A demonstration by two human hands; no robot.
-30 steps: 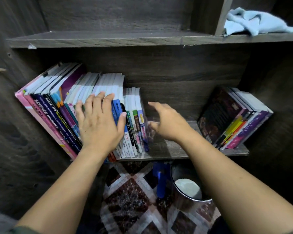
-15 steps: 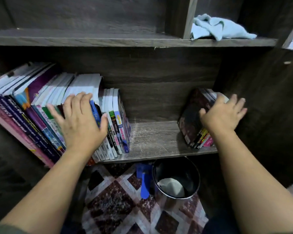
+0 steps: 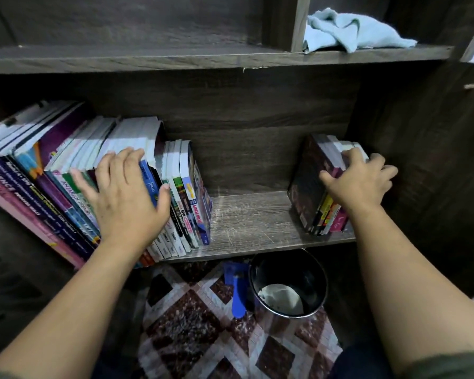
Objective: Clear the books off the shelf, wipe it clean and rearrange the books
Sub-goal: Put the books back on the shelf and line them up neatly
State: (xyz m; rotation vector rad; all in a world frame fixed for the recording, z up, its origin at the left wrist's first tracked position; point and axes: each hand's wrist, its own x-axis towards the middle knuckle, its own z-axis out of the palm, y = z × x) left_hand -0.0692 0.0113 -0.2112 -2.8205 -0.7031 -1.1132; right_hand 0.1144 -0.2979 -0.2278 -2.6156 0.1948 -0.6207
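While my left hand has stayed flat on the left row, my right hand has left the spot beside that row. It has crossed the bare middle of the shelf and closed on the right stack. A second ago that hand was empty and open in mid-reach; now it has hold of something.

I read this as each hand now holding one group of books, so the stack can be moved next. Whether I slide it to the row or lift it off, I cannot tell from here. Both groups stand on the lower shelf, leaning left, well apart, the row at the left end and the stack near the right wall. The cloth lies bunched on the shelf above, untouched, so no wiping is going on right now.

My left arm reaches up from the lower left, palm down on the spines, fingers spread and nearly straight, fingertips at the books' top edges; it presses rather than grasps. My right arm comes up from the lower right, thumb on the dark outer cover, fingers curled over the tops, pinching the stack.
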